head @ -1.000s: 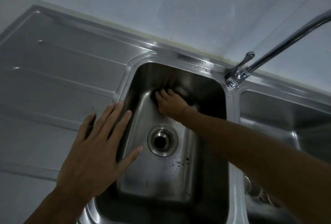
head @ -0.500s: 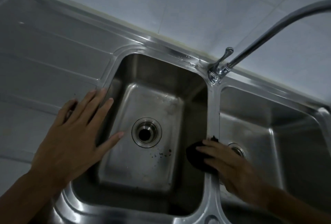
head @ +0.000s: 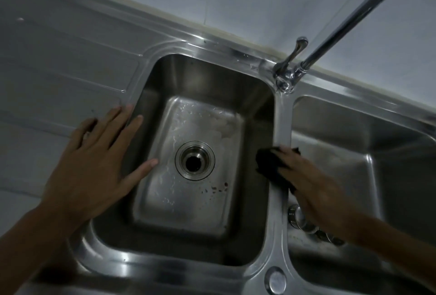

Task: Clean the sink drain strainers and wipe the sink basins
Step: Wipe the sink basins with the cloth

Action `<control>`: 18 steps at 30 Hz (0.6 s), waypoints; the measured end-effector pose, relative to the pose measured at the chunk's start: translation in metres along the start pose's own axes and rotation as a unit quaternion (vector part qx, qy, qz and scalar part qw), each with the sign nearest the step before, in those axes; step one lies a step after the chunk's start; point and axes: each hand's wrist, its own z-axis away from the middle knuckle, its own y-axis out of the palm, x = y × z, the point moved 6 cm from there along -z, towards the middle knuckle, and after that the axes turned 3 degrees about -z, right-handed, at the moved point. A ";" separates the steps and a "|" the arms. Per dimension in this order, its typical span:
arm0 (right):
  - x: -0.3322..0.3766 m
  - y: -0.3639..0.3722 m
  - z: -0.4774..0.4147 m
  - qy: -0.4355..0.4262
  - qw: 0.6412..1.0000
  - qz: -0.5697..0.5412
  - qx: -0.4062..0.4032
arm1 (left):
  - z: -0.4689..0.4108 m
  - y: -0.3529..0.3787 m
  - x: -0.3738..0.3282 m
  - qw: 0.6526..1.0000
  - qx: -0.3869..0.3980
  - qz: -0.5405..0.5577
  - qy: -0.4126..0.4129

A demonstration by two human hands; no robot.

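A steel double sink fills the view. The left basin (head: 165, 202) has an open drain (head: 194, 163) with no strainer in it and dark red specks beside it. My left hand (head: 94, 164) lies flat with spread fingers on the left basin's rim. My right hand (head: 304, 176) presses a black cloth (head: 269, 167) onto the divider (head: 282, 124) between the basins. In the right basin (head: 354, 176), metal strainer parts (head: 297, 218) lie partly hidden under my right forearm.
A chrome faucet (head: 290, 75) stands at the back of the divider, its spout arching up to the right. A ribbed drainboard (head: 59, 70) stretches to the left. White wall tiles run behind. A round plug (head: 274, 280) sits on the front rim.
My right hand left the far wall of the left basin, carrying the cloth onto the divider, then slid slightly along it. My left hand stayed on the rim.
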 end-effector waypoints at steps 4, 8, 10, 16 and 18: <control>0.080 0.035 0.006 -0.189 0.966 0.055 0.167 | -0.001 -0.008 -0.004 1.000 0.015 0.006 -0.006; 0.107 0.137 -0.031 -0.262 0.842 0.125 0.454 | 0.000 -0.012 -0.005 1.000 0.021 0.003 -0.010; 0.109 0.173 -0.051 -0.268 0.850 0.137 0.431 | 0.000 -0.011 -0.005 1.000 0.017 0.003 -0.009; 0.145 0.241 -0.124 -0.137 0.962 0.090 0.217 | 0.000 -0.012 -0.005 1.000 0.002 0.012 -0.007; 0.125 0.230 -0.166 -0.039 0.992 0.042 0.117 | 0.001 -0.012 -0.005 1.000 0.003 0.016 -0.009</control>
